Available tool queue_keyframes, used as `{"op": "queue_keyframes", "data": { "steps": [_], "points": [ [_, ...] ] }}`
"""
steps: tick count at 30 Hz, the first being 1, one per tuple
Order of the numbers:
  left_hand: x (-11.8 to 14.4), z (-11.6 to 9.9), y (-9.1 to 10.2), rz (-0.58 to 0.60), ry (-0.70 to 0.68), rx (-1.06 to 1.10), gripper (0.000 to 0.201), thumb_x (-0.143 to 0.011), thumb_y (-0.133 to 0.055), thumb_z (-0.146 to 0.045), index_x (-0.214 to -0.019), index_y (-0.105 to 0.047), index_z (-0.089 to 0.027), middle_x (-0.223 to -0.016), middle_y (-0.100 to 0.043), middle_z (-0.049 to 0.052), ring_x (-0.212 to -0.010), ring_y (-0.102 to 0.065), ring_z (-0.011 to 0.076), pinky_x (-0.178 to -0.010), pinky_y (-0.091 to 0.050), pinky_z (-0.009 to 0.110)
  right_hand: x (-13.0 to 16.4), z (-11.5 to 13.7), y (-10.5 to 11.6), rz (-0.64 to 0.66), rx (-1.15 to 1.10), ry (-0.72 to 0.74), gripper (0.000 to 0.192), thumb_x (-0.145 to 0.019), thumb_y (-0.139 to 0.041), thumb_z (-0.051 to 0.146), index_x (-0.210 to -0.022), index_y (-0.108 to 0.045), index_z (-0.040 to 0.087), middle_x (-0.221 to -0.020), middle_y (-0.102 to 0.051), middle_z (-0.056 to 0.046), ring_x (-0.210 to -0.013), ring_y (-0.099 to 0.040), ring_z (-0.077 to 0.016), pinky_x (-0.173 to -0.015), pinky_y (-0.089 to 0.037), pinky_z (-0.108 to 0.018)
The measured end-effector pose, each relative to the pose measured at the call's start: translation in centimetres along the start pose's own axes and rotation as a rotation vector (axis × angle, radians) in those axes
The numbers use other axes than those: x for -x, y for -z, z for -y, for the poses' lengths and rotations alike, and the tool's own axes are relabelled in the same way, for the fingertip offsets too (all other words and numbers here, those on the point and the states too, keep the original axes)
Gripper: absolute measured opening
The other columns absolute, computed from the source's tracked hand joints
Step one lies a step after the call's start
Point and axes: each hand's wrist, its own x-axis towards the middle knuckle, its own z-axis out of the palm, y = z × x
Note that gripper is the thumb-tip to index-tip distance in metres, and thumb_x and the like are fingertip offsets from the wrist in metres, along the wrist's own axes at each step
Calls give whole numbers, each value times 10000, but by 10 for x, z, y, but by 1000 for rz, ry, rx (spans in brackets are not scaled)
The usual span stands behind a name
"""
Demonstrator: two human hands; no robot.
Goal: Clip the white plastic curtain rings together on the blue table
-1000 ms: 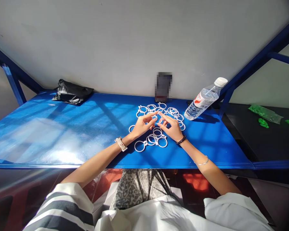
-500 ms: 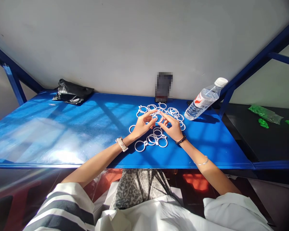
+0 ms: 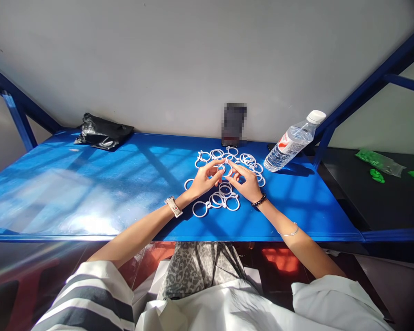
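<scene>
From here, over at the left side of the frame, a blue worktop catches bright sun and slanting shadows. On it, toward the upper left, a crumpled black plastic bag lies close to the pale wall. In the lower left I see a striped sleeve, and farther right a light-coloured watch on the left wrist. The left hand, at the centre, has thumb and fingers curled in, pinching a white ring. That ring is held up in the middle of the frame, between both hands, above the worktop. Loose rings of the same white kind lie around and beneath them, several overlapping. Just above, a dark, pixelated object leans on the wall. The right hand has its fingertips on the held ring too, meeting the left ones at the top; the finer grip is too small to make out. A dark beaded bracelet circles that wrist. Right of centre a white-capped water bottle stands, appearing tilted, and at far right green pieces rest on a dark surface.
</scene>
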Motion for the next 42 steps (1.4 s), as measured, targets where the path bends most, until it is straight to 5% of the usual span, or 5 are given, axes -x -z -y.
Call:
{"op": "queue_keyframes", "data": {
  "steps": [42],
  "points": [
    [0,-4,6,64,156,145,535,-852,-585,-332,-1334,-529,-109,-496,-528,-40,-413,-427,63,-420,-358,167,-1,-1,9,47,-25,-9,401,-907,-486,312,-1283,-603,234,-851,-637,-48,-641,-561,-158,-650,-526,-329]
  ]
}}
